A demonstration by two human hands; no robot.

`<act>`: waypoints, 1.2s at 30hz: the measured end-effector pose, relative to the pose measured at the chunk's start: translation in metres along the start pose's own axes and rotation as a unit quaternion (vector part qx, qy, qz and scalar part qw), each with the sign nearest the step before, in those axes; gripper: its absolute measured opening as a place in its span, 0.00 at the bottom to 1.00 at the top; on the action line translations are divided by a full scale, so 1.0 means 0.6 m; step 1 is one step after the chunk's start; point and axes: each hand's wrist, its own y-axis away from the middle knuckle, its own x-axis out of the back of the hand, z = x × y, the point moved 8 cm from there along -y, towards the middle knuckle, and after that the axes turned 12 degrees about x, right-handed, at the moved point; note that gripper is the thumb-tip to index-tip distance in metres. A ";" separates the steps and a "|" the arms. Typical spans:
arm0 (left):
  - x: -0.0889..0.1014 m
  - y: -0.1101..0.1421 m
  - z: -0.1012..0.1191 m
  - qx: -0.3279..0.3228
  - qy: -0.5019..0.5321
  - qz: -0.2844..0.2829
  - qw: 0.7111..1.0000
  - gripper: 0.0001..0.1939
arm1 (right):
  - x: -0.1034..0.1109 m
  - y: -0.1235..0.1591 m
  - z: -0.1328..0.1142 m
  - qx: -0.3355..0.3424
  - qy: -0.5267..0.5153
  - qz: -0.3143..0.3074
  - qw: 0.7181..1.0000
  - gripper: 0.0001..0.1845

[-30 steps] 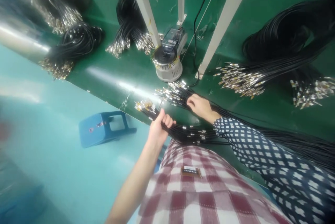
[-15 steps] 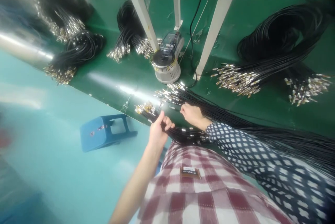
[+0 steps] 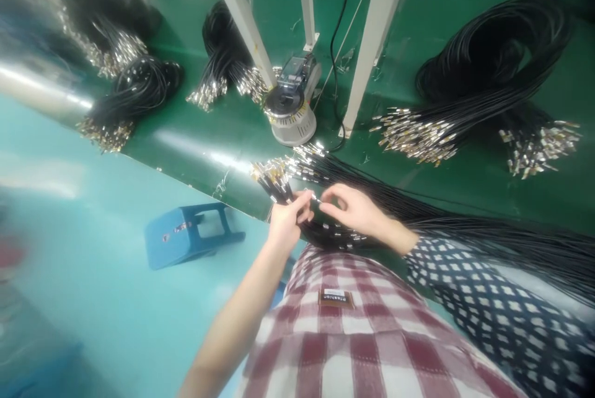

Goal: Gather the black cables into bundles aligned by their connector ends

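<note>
My left hand [image 3: 289, 221] is closed around a bundle of black cables [image 3: 274, 180] whose metal connector ends stick up past the fingers. The bundle's lower part hangs behind the hand along the bench edge, with small white pieces on it. My right hand [image 3: 356, 209] is closed in a pinch beside the left fingertips. Between the two hands is a small silvery cable end [image 3: 316, 198], partly covered by the fingers. Just behind, a long spread of black cables [image 3: 432, 203] runs off to the right, its metal tips close to the bundle.
A round grey tape dispenser [image 3: 292, 119] stands on the green bench [image 3: 195, 156] between white metal legs [image 3: 372, 44]. Coiled cables [image 3: 488, 63] lie at right, and smaller cable bundles [image 3: 139, 91] at left. A blue stool [image 3: 186, 234] is on the floor.
My right hand has moved from the spread cables towards the left hand, and a small cable end now shows between them. The left hand's bundle has shifted slightly up and right.
</note>
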 end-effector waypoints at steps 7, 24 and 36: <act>0.017 0.005 -0.002 -0.002 0.024 0.033 0.999 0.13 | 0.002 0.083 0.069 0.101 0.244 -0.066 0.962 0.18; 0.032 0.005 -0.014 0.046 0.038 0.014 0.998 0.17 | -0.043 -0.020 -0.034 0.017 0.062 -0.112 0.992 0.16; 0.045 -0.009 -0.027 0.075 0.083 -0.031 0.993 0.25 | -0.018 -0.071 0.180 -0.091 0.228 -0.019 0.969 0.08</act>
